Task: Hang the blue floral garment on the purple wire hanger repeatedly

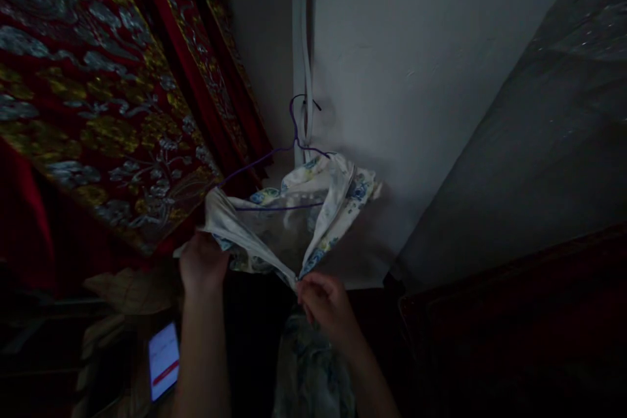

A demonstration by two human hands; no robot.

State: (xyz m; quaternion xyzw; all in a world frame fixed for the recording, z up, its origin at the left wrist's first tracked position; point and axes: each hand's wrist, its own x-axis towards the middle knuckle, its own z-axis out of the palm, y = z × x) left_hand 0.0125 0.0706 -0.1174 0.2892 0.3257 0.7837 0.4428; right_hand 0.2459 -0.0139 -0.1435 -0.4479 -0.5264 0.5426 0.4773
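A white garment with blue and yellow flowers (337, 202) hangs from a purple hanger (259, 160), whose hook is up on a white strip on the wall. My left hand (203, 261) is at the garment's left shoulder, its fingers mostly hidden behind the cloth. The fingers of my right hand (321, 297) are closed in a pinch at the bottom of the garment's V-shaped neck opening. Below that hand, the lower part of the flowered cloth hangs in the dark.
Red cloth with gold and silver embroidery (108, 78) hangs at the left. A lit phone (164, 359) lies at the lower left. Behind the hanger is a pale wall (392, 65), with a translucent plastic sheet (529, 124) on the right and a dark red edge (514, 268) below it.
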